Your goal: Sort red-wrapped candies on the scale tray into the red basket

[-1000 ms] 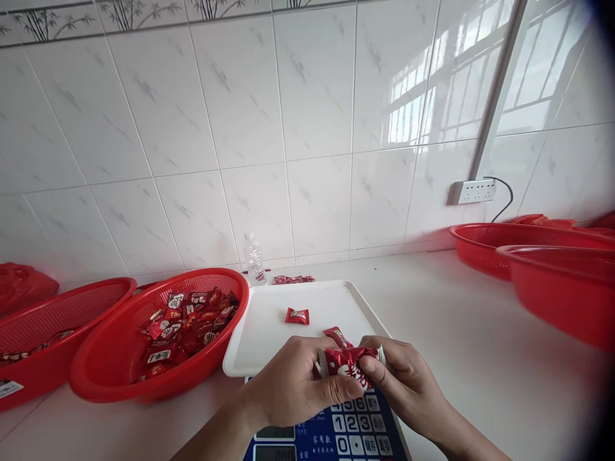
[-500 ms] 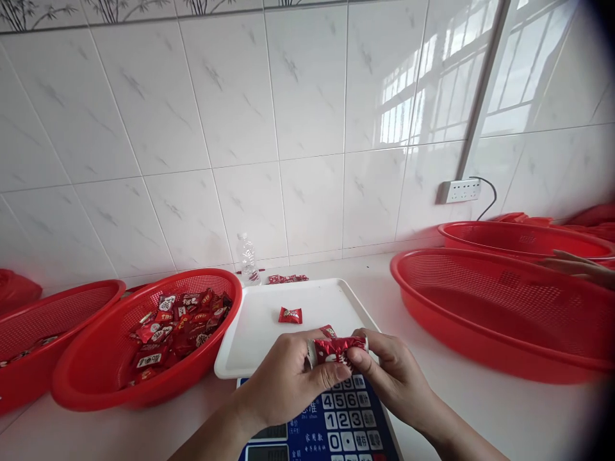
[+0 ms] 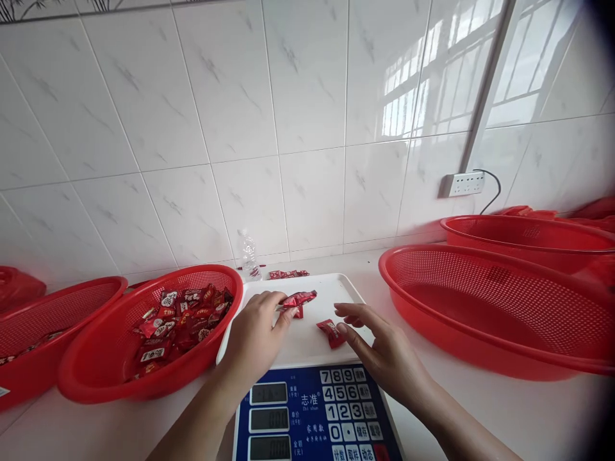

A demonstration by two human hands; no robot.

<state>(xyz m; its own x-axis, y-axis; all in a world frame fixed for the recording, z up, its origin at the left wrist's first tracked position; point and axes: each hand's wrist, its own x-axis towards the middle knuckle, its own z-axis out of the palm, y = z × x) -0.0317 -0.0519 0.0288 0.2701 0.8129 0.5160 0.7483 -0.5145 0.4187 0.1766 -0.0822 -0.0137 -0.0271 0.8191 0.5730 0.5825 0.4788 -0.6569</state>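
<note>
Far left of the scale (image 3: pixel 312 416), a red basket (image 3: pixel 91 307) is partly in view. Nearer the scale on the same side, a filled basket (image 3: pixel 103 374) contains a pile of wrapped candies (image 3: pixel 185 326). Behind the scale, toward its left, stands a clear bottle (image 3: pixel 248 259). The left hand (image 3: pixel 254 326) is above the scale's white tray (image 3: pixel 331 288), thumb and fingers pinched on one end of a red candy (image 3: pixel 301 298). Below it, a second candy (image 3: pixel 299 313) is mostly hidden. A third candy (image 3: pixel 329 333) rests on the tray, toward the scale's keypad. The right hand (image 3: pixel 384 339) is over the scale's right side, thumb and fingers parted, gripping nothing; thumb contact with the third candy cannot be determined. Right of the scale sits an oval basket (image 3: pixel 461 307).
</note>
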